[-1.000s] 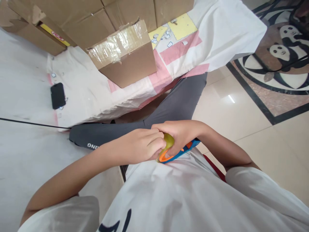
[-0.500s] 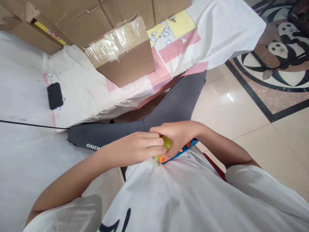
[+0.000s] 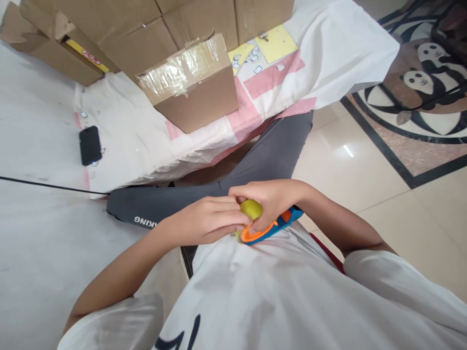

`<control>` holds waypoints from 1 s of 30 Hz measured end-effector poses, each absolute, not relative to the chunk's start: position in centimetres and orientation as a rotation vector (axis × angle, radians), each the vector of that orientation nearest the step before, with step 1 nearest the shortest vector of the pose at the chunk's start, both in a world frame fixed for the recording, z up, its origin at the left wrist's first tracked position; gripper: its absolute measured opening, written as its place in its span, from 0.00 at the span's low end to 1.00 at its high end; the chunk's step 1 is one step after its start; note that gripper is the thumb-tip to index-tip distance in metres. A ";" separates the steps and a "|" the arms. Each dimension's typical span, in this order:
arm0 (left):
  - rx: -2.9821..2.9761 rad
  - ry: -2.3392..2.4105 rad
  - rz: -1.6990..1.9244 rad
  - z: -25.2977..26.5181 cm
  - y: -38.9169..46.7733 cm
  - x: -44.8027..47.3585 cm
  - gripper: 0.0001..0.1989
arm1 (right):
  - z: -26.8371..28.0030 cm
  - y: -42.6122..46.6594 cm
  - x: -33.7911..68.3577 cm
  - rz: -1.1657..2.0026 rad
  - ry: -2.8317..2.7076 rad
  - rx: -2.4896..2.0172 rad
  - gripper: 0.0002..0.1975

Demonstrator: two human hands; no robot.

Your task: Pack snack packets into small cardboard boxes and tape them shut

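While both hands meet just above the white shirt hem, a yellow-green ball [image 3: 251, 209] is pinched between the curled fingers of the right hand [image 3: 272, 200] and the closed fingertips of the left hand [image 3: 206, 221], seated in an orange-rimmed blue toy [image 3: 268, 229] that is held from below. Beyond the grey-clad legs, a taped cardboard box [image 3: 193, 82] is seen at the near edge of a cloth-covered table [image 3: 328, 53]; its contents cannot be told. A black phone [image 3: 90, 145] lies at the cloth's left edge.

- A low surface under a white cloth [image 3: 138, 141] with pink and yellow patches.
- Cardboard boxes [image 3: 189, 82] at twelve o'clock.
- A black phone [image 3: 90, 145] at nine o'clock.
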State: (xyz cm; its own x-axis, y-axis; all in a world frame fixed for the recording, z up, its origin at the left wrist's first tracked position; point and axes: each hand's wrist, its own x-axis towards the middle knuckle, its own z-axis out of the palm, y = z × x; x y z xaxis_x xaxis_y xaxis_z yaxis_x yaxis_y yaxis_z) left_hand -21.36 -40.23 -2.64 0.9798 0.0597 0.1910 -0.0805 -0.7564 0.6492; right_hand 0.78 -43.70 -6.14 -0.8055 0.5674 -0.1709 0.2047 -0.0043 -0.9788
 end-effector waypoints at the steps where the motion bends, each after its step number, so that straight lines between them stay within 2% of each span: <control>1: 2.441 -0.037 0.254 -2.4 -40.0 -21.3 0.08 | -6.1 -43.7 0.7 1.874 -2.006 -0.818 0.24; 8: 2.726 -0.210 0.161 -0.9 -38.3 -20.8 0.11 | -5.3 -43.1 0.0 1.884 -2.047 -0.799 0.21; 16: 3.184 -0.398 0.442 -0.3 -40.3 -20.5 0.09 | -4.9 -42.6 -0.7 1.861 -2.203 -0.852 0.26; 23: 3.279 -0.312 0.444 -1.4 -41.8 -21.3 0.07 | -4.6 -42.6 -1.8 1.891 -2.261 -0.861 0.25; 30: 3.310 -0.279 0.425 -0.8 -41.8 -22.4 0.09 | -3.9 -42.8 -2.2 1.931 -2.239 -0.877 0.24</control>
State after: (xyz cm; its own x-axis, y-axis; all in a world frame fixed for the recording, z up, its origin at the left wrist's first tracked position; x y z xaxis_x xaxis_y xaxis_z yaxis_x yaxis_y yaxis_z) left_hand -22.41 -41.81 -0.79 0.9545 -0.1888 0.2310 -0.1367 -0.9649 -0.2240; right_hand -2.24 -42.77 -3.93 -0.8368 0.4487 -0.3138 0.3762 0.0548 -0.9249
